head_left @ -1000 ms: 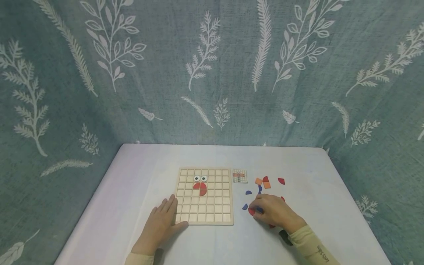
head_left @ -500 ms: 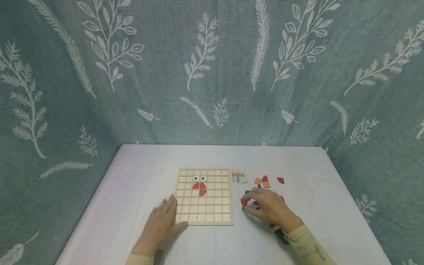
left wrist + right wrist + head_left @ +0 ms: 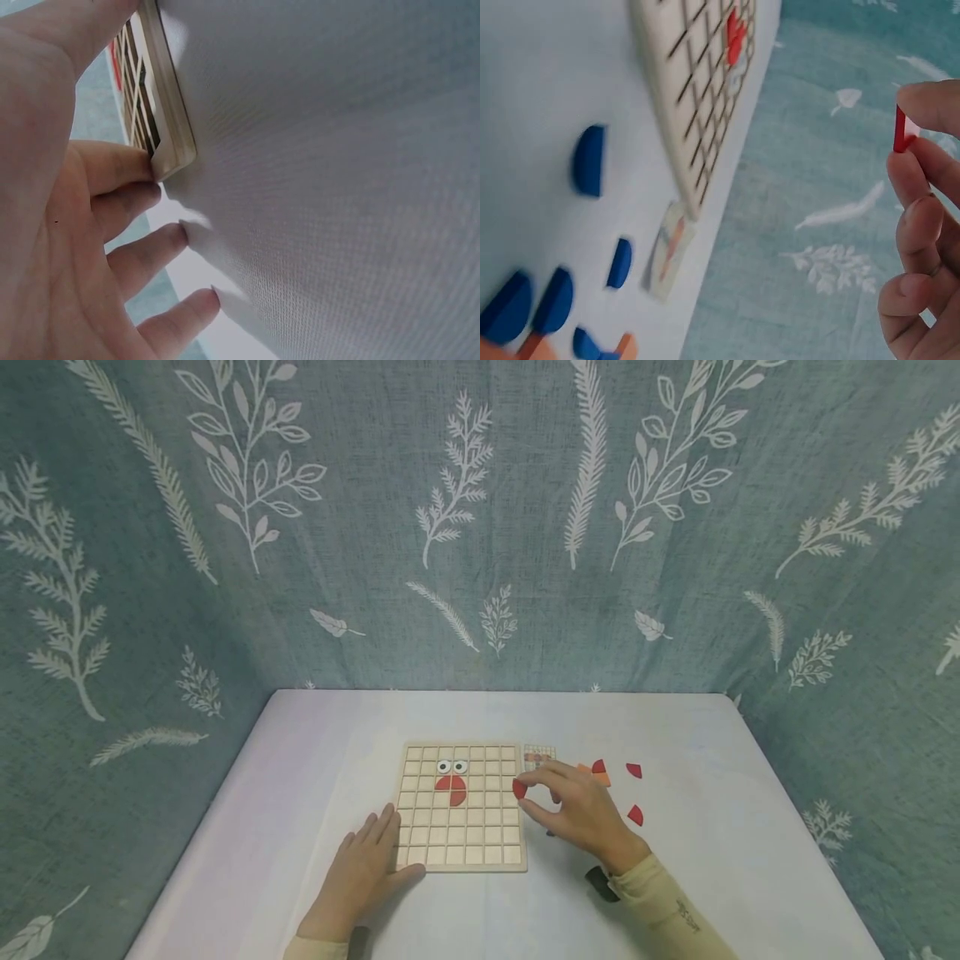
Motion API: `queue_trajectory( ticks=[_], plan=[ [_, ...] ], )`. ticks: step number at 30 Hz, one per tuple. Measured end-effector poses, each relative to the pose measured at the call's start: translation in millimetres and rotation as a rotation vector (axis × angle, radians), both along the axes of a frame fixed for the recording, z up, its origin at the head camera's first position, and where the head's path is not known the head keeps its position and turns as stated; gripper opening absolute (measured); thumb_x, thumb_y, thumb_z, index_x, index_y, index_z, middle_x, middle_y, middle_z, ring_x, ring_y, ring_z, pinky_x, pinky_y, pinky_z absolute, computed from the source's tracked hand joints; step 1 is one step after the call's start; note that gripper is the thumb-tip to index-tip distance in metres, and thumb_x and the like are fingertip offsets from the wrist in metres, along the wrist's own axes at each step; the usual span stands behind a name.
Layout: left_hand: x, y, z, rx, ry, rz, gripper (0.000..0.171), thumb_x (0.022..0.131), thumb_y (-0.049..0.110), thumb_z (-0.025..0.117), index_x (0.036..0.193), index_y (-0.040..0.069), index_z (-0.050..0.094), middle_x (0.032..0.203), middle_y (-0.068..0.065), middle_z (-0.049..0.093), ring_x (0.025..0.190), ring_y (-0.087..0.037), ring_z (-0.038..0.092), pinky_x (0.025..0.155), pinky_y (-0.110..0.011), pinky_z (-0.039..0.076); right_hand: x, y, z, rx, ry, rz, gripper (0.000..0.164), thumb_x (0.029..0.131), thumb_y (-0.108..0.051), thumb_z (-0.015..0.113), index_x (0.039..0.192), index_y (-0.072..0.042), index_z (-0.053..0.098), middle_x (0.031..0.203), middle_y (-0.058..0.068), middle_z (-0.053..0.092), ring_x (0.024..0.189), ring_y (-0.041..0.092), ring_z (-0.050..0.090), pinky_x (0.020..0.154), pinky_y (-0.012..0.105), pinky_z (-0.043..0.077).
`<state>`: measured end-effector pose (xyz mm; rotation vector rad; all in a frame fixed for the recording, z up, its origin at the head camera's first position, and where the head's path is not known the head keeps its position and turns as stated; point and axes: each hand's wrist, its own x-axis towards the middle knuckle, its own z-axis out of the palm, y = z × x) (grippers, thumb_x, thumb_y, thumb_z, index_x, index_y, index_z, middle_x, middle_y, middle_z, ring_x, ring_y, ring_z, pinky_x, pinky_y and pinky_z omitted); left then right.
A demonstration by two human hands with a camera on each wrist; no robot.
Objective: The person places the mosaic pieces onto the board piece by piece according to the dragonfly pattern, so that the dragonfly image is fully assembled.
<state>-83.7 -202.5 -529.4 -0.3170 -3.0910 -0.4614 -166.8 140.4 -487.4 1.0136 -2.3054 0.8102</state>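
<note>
My right hand (image 3: 581,806) pinches a red quarter-circle tile (image 3: 519,788) between thumb and fingertips, over the right edge of the wooden grid board (image 3: 483,856). The right wrist view shows the same red tile (image 3: 900,129) edge-on, raised above the table. On the board, two round eye tiles (image 3: 452,767) sit above three red quarter-circle tiles (image 3: 451,784). My left hand (image 3: 360,868) rests at the board's lower left corner, fingers spread and straight along the left side, thumb by the front edge. In the left wrist view its index fingertip is right at the board corner (image 3: 176,161).
A small pattern card (image 3: 539,755) lies by the board's upper right corner. Right of it are orange tiles (image 3: 602,779) and loose red tiles (image 3: 635,815). Several blue half-circle tiles (image 3: 591,160) lie beside the board, mostly hidden by my right hand in the head view.
My right hand has picked the red tile up from among the loose tiles and carried it left and up to the board's right edge. The left hand has stayed in place.
</note>
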Motion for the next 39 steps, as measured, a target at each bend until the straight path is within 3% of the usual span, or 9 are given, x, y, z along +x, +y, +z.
queue_trajectory(
  ticks=[9,17,23,27,31,39],
  plan=[
    [0.5,-0.6,-0.1,-0.005,-0.024,0.005,0.093,0.090,0.060,0.066,0.149,-0.007,0.043,0.157,-0.023,0.039,0.142,-0.046,0.037,0.111,-0.067,0.033,-11.2,-32.3,8.9,0.002,0.016,0.037,0.025,0.084,-0.023,0.080,0.108,-0.019,0.075,0.101,-0.010,0.071,0.075,0.005,0.057,0.059,0.017,0.047],
    [-2.2,0.4,-1.8,-0.010,-0.001,-0.002,0.092,0.090,0.059,0.068,0.149,-0.007,0.043,0.157,-0.023,0.040,0.142,-0.046,0.038,0.110,-0.066,0.035,-28.2,-58.1,0.6,0.006,0.025,0.093,0.023,0.079,-0.020,0.077,0.101,-0.016,0.072,0.094,-0.009,0.069,0.085,0.006,0.065,0.074,0.021,0.056],
    [-1.2,-0.3,-0.9,-0.008,-0.002,-0.004,0.091,0.090,0.058,0.068,0.149,-0.007,0.043,0.156,-0.023,0.040,0.142,-0.047,0.039,0.110,-0.066,0.035,-37.9,-75.2,-9.2,0.047,0.023,0.111,0.026,0.079,-0.023,0.080,0.104,-0.016,0.073,0.098,-0.008,0.071,0.085,0.007,0.069,0.065,0.017,0.054],
    [-0.9,-0.8,0.2,-0.011,-0.009,-0.003,0.092,0.090,0.060,0.066,0.149,-0.007,0.043,0.157,-0.023,0.039,0.142,-0.047,0.038,0.110,-0.067,0.035,-42.4,-83.9,-14.7,0.092,-0.031,0.122,0.027,0.081,-0.022,0.082,0.106,-0.016,0.074,0.101,-0.006,0.071,0.081,0.012,0.070,0.058,0.020,0.051],
    [-1.2,-0.8,0.3,-0.017,-0.004,-0.008,0.091,0.091,0.060,0.065,0.149,-0.006,0.042,0.157,-0.023,0.038,0.142,-0.047,0.038,0.110,-0.067,0.034,-44.9,-93.2,-19.7,0.154,-0.111,0.129,0.025,0.084,-0.025,0.081,0.107,-0.018,0.075,0.104,-0.005,0.071,0.081,0.014,0.070,0.062,0.022,0.053],
    [-0.4,-1.2,0.4,-0.020,0.017,-0.015,0.091,0.091,0.060,0.065,0.149,-0.006,0.043,0.157,-0.023,0.039,0.141,-0.047,0.039,0.109,-0.067,0.036,-45.2,-113.7,-24.9,0.259,-0.188,0.092,0.022,0.087,-0.030,0.080,0.107,-0.020,0.076,0.099,-0.008,0.070,0.077,0.006,0.065,0.063,0.016,0.050]
  ],
)
